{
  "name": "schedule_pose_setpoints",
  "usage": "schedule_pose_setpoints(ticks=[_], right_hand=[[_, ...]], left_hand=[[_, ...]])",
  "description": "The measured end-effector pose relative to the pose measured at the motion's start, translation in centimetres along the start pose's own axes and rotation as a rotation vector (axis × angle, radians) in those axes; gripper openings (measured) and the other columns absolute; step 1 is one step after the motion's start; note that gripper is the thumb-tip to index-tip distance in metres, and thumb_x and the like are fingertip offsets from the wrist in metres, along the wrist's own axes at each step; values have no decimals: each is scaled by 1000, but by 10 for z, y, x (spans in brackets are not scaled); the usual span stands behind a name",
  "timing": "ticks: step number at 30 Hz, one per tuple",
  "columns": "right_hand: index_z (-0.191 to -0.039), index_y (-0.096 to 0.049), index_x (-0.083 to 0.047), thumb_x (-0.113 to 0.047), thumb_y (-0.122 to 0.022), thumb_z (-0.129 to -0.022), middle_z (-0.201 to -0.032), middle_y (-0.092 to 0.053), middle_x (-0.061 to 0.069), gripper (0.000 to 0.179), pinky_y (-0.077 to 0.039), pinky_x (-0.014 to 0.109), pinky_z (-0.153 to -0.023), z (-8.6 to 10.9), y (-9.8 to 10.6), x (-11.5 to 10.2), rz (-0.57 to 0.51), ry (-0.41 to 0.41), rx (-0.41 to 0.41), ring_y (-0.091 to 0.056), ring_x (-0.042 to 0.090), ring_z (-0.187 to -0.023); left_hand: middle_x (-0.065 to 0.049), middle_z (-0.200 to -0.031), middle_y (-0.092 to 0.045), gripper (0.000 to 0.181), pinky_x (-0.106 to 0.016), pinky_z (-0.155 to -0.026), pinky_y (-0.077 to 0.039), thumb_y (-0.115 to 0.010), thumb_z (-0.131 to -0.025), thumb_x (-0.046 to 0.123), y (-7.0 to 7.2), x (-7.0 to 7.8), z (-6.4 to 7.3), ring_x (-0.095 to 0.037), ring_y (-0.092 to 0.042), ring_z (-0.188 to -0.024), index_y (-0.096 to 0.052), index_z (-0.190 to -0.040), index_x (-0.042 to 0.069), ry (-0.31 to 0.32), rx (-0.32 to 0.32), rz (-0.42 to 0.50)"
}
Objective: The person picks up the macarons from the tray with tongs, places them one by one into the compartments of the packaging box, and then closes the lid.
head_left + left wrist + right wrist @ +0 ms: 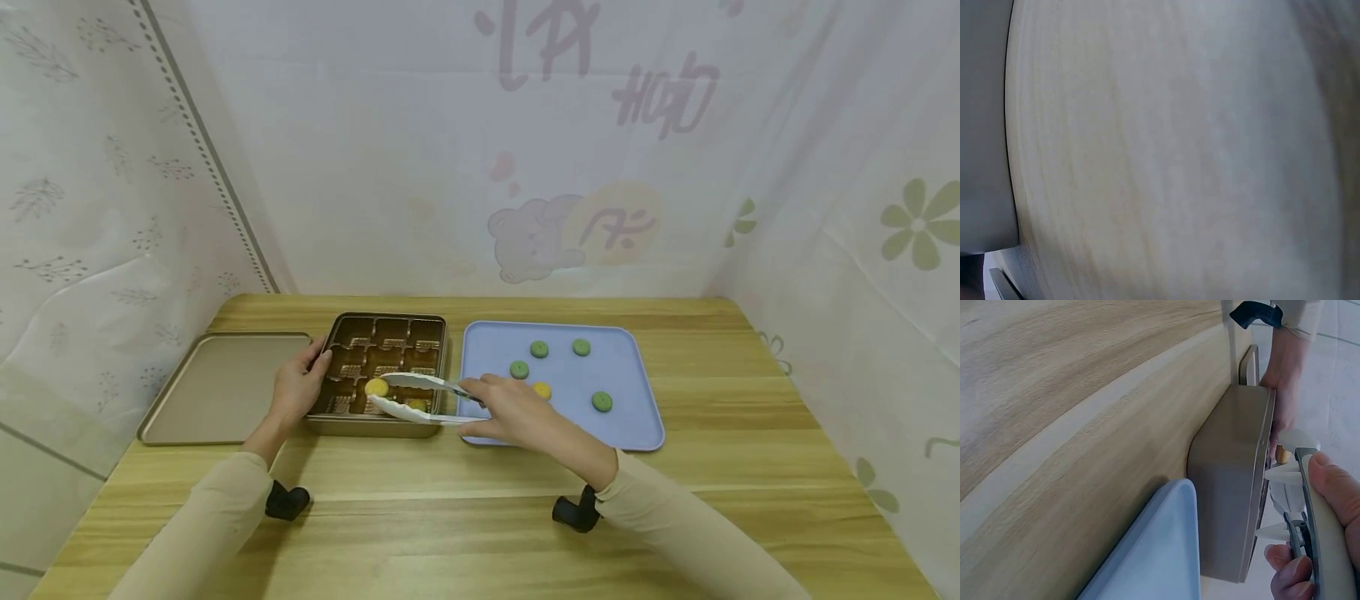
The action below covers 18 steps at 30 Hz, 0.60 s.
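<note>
My left hand [297,386] holds the left edge of a bronze baking pan [375,427], which is divided into several square compartments. My right hand [517,410] grips white-tipped tongs [420,381]; in the right wrist view, thumb and fingers close round the tongs' handle [1329,537]. Between the tips of the tongs is a round yellow cookie-like piece [377,387], above the pan's front row. Another yellow piece [417,405] lies in the front right compartment, partly behind the tongs. The left wrist view catches only the pan's side [985,137] and the table, not the fingers.
Right of the pan lies a blue tray [630,429] bearing several green round pieces [602,402] and a yellow one [542,391] partly behind my right hand. A flat bronze lid or tray [217,392] is at the left. Patterned cloth [375,167] encloses the wooden table [420,517].
</note>
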State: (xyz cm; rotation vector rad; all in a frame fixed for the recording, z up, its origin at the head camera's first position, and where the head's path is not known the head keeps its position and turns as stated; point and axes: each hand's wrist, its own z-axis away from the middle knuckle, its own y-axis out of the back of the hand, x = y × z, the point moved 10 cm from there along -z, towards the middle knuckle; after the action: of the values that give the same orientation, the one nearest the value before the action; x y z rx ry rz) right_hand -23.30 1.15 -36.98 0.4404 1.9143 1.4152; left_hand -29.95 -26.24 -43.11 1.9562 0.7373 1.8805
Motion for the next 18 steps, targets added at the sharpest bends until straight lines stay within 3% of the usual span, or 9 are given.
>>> schedule_pose_setpoints(ticks=[6,18], right_hand=[[-125,-60,-4,-42,-72,-81,-98,-69,10,60,-47,18,-57,-7,-6,-1,4,-20,-48,-61,12,-72],[-127,-57,3,-39,-71,-83,-87,-66,11,63,-44,20,-56,-12,-12,-1,-94,-60,-129,-53,11,-67]], left_hand=[[-24,-142,-41,48,-54,-102,-36,-41,-102,26,0,0,-1,-42,-38,-130,-38,-143,2,6,6,-3],[-25,-141,-42,48,-55,-103,-35,-40,-102,26,1,3,0,-42,-38,-130,-38,-143,1,-5,5,-20]])
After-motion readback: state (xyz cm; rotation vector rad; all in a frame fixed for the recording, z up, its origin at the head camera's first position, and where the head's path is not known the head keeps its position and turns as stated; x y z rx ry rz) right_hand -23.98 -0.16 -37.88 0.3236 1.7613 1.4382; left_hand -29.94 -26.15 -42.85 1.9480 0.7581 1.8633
